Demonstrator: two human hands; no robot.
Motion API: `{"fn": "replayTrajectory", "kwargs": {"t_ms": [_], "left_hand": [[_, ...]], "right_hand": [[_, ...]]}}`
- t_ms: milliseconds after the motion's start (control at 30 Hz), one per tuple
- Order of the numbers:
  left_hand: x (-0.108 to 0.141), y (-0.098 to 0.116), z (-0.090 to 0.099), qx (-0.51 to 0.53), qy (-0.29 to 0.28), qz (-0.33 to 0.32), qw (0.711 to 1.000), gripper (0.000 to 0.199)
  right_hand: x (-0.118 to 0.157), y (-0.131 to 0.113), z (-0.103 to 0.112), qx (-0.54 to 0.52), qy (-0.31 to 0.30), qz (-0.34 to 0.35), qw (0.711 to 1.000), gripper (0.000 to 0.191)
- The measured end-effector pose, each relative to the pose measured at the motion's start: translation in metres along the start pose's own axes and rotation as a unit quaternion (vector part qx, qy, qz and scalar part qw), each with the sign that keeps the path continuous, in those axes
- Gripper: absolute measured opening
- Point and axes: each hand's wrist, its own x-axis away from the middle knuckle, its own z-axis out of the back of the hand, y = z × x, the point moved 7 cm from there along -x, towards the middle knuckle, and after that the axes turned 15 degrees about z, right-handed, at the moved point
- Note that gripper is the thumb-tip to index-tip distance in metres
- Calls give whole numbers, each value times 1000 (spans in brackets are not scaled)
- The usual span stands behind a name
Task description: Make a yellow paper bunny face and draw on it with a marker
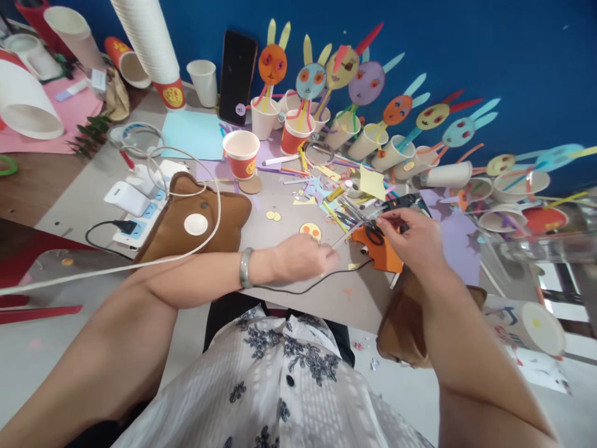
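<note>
Where the right hand [417,239] pinches its fingers together, scissors [374,234] lie just left, blades far-left. The left hand [298,257] blurs, grip unclear

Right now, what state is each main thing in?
Scissors: at right hand, blade opening unclear
Left hand: fingers curled
Yellow face: lying flat
Phone: propped upright, screen dark
Front red cup: upright, open-topped
Black plug: in power strip
White cup stack: nested
Orange rabbit: standing in cup
Tipped white cup: on its side
</note>
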Motion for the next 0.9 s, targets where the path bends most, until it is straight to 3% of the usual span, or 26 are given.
{"fn": "replayTrajectory", "kwargs": {"t_ms": [133, 233, 367, 467, 533, 600, 733, 900], "left_hand": [[-11, -41, 13, -1, 20, 180, 983, 28], [-14, -51, 10, 12, 0, 225, 974, 34], [-14, -53, 5, 32, -37, 248, 968, 41], [-15, -58, 3, 70, -76, 235, 967, 33], [-15, -59, -1, 103, -119, 194, 968, 25], [-15, -57, -3, 126, -150, 134, 972, 29], [-14, -52, -3, 121, -152, 46, 980, 26], [-15, -56, -3, 64, -143, 45, 987, 13]], "right_hand": [[29, 3, 1, 15, -14, 11, 1000, 18], [50, -6, -6, 15, -43, 48, 998, 23], [71, -39, -21, -20, -78, 146, 986, 23], [81, -62, -32, -29, -122, 203, 971, 21], [85, -71, -36, -18, -142, 222, 964, 22], [85, -77, -38, -4, -149, 232, 961, 23], [86, -89, -41, 15, -150, 265, 952, 23], [89, -102, -47, 46, -145, 321, 935, 22]]}}
